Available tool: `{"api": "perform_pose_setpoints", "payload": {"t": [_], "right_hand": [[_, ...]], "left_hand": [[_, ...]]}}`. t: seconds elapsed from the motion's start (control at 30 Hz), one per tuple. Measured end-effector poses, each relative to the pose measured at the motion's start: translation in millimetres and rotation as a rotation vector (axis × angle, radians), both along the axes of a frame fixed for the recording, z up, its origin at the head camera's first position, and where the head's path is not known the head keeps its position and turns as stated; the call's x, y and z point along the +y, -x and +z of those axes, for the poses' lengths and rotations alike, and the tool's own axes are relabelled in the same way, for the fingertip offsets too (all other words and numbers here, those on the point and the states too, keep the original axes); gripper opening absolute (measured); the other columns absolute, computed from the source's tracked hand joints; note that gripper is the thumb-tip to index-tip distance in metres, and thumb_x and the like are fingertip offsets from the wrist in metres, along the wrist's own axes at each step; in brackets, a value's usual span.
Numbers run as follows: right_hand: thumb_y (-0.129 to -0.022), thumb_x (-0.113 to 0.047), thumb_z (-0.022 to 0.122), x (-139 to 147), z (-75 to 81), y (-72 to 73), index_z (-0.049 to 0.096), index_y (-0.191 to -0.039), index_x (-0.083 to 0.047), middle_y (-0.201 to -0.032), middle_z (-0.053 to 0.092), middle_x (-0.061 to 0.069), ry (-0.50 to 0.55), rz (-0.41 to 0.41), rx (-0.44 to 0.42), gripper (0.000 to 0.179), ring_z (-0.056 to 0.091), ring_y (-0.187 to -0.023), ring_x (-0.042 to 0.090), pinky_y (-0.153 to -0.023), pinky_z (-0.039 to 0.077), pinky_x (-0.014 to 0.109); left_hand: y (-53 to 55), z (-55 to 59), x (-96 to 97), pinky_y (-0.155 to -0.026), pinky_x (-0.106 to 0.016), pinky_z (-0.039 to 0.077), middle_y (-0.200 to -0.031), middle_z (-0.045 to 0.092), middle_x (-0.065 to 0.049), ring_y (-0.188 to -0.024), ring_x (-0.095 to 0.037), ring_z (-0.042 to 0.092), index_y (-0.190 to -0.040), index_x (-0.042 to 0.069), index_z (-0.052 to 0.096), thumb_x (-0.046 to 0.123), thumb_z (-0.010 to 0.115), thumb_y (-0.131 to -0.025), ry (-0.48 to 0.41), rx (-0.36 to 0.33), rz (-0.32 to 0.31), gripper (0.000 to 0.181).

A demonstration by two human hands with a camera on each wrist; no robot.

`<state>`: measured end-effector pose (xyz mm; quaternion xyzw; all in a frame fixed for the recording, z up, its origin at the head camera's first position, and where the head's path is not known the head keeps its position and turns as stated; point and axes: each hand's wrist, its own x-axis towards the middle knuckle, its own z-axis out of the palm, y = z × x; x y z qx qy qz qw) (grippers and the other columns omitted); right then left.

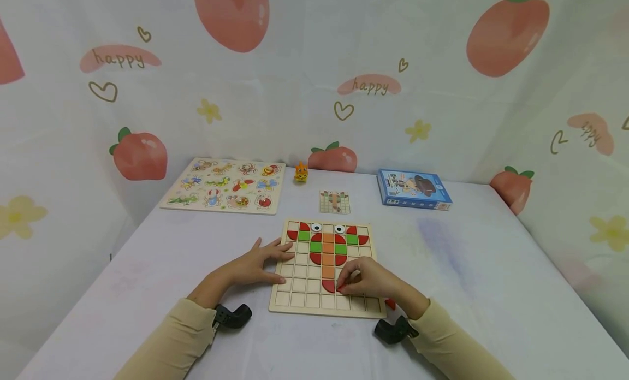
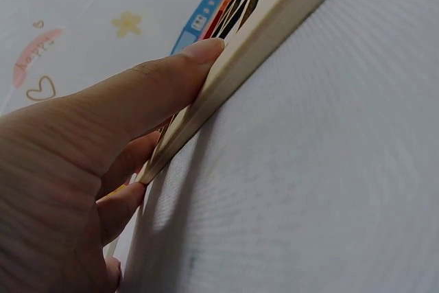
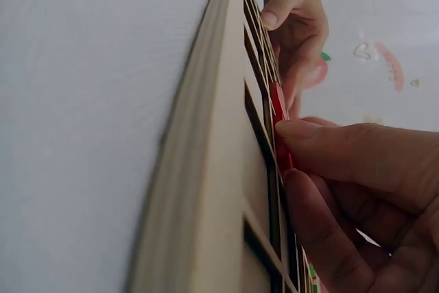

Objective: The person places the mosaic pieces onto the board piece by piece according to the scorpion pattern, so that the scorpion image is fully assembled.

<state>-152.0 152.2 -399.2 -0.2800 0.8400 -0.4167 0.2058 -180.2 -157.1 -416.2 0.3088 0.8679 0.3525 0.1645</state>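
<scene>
A wooden grid board [image 1: 297,299] lies on the white table, with red quarter-circles, green and orange squares and two eye pieces [image 1: 316,227] set in its cells. My left hand [image 1: 250,265] rests at the board's left side, fingers spread, its thumb [image 2: 185,66] on the rim. My right hand [image 1: 369,279] pinches a small red piece [image 3: 281,143] between thumb and finger, low over the lower middle cells. Just left of it, a red quarter-circle [image 1: 328,285] sits below the orange column. Another red piece [image 1: 390,303] shows partly behind my right wrist.
Behind the board lies a small pattern card [image 1: 335,202]. An insect puzzle board [image 1: 223,186] is at the back left, beside a little orange and yellow toy figure [image 1: 301,172]. A blue box [image 1: 414,189] lies at the back right, before a printed curtain [image 1: 295,96].
</scene>
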Motion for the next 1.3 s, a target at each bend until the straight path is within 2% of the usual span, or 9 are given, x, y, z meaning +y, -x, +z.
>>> {"api": "perform_pose_setpoints", "payload": {"t": [0.37, 0.67, 0.93, 1.1, 1.3], "right_hand": [[-0.082, -0.011, 0.071, 1.5, -1.8, 1.1, 0.07, -0.087, -0.009, -0.089, 0.068, 0.003, 0.015, 0.027, 0.006, 0.006, 0.059, -0.077, 0.006, -0.074, 0.053, 0.017], [-0.082, -0.011, 0.07, 4.1, -0.9, 2.3, 0.069, -0.086, -0.009, -0.086, 0.066, 0.001, -0.021, -0.024, 0.016, 0.004, 0.057, -0.073, 0.008, -0.068, 0.052, 0.018], [-0.083, -0.01, 0.069, 4.9, 1.3, 2.4, 0.069, -0.086, -0.007, -0.084, 0.067, 0.001, -0.022, -0.024, 0.012, 0.004, 0.057, -0.072, 0.005, -0.068, 0.052, 0.018], [-0.083, -0.01, 0.069, 4.5, 1.7, 1.8, 0.069, -0.086, -0.007, -0.085, 0.067, 0.002, -0.028, -0.022, 0.013, 0.005, 0.057, -0.072, 0.006, -0.068, 0.052, 0.017], [-0.083, -0.014, 0.07, 8.6, 3.5, 0.9, 0.068, -0.089, -0.009, -0.085, 0.065, 0.0, -0.039, -0.049, 0.017, 0.008, 0.058, -0.074, 0.008, -0.07, 0.052, 0.018]], "left_hand": [[0.3, -0.6, -1.0, -0.112, -0.058, -0.015, -0.152, 0.032, -0.001, -0.146, -0.029, 0.008, -0.133, 0.016, 0.053, 0.04, 0.072, -0.078, 0.009, -0.001, 0.005, 0.064], [-0.7, 0.2, -0.8, -0.111, -0.06, -0.014, -0.152, 0.032, -0.004, -0.145, -0.031, 0.009, -0.134, 0.016, 0.053, 0.04, 0.072, -0.078, 0.005, 0.0, -0.004, 0.064], [0.3, 1.0, -0.9, -0.112, -0.058, -0.014, -0.152, 0.031, -0.002, -0.146, -0.028, 0.008, -0.134, 0.016, 0.052, 0.041, 0.072, -0.078, 0.021, 0.002, 0.005, 0.064], [-0.7, 1.4, -1.3, -0.111, -0.059, -0.014, -0.152, 0.031, -0.003, -0.146, -0.029, 0.009, -0.134, 0.015, 0.052, 0.04, 0.072, -0.078, 0.009, -0.006, 0.0, 0.065], [-0.5, -1.4, -1.8, -0.11, -0.061, -0.013, -0.151, 0.033, -0.006, -0.145, -0.032, 0.01, -0.133, 0.014, 0.054, 0.042, 0.072, -0.077, -0.015, 0.016, -0.007, 0.065]]}}
